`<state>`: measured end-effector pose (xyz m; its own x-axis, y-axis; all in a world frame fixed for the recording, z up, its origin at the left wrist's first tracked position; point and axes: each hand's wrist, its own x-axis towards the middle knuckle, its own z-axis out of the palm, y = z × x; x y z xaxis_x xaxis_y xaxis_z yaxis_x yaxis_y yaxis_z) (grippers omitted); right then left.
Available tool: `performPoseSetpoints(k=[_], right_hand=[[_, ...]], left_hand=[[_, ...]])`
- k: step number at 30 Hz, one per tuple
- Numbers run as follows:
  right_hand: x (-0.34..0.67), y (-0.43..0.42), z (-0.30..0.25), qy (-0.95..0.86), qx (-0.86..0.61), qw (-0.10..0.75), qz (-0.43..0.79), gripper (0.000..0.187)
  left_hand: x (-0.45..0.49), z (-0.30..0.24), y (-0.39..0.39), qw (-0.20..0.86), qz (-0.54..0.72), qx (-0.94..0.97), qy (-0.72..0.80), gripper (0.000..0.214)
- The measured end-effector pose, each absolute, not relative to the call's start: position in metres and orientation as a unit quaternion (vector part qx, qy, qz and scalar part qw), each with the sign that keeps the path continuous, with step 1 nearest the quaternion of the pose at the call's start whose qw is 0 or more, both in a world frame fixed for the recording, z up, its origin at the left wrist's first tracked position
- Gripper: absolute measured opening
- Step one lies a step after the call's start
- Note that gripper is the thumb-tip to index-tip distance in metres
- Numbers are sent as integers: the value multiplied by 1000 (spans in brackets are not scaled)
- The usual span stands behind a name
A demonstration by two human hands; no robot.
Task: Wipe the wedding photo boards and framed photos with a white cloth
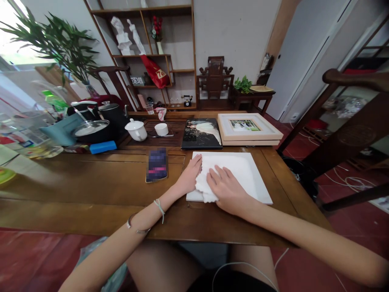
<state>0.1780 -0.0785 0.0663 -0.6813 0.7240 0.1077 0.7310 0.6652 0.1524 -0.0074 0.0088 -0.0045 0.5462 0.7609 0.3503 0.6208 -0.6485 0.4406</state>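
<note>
White cloth [204, 184] lies on the left part of a white board [257, 174], near the front of the brown desk [91, 174]. From here I see the right hand [227, 188] palm down on top of it, fingers a bit apart — a wide, flat grip, and I can't tell if any cloth is pinched. The cloth is right under those fingers and sticks out to their left. The left hand [190, 175] lies flat too, at the board's left edge, its fingertips by the cloth's left side. So the right hand is closer, covering more of it. The board's long side runs left to right in front of the person. The cloth's rough edge faces left and toward the person — white on white, I can't tell its long way. A phone [157, 165] lies left of the left hand.
</note>
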Motion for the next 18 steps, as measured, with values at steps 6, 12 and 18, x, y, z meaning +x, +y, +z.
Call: performPoseSetpoints(k=[6,12,18], right_hand=[[185,-117,70,-935,-344,26,-78,73],[190,-108,82,-933,-357,32,-23,64],[193,-76,78,-918,-394,33,-22,58]], left_hand=[[-5,-3,6,149,250,855,430,56],[-4,-3,6,143,251,853,434,54],[-4,0,5,143,252,855,431,47]])
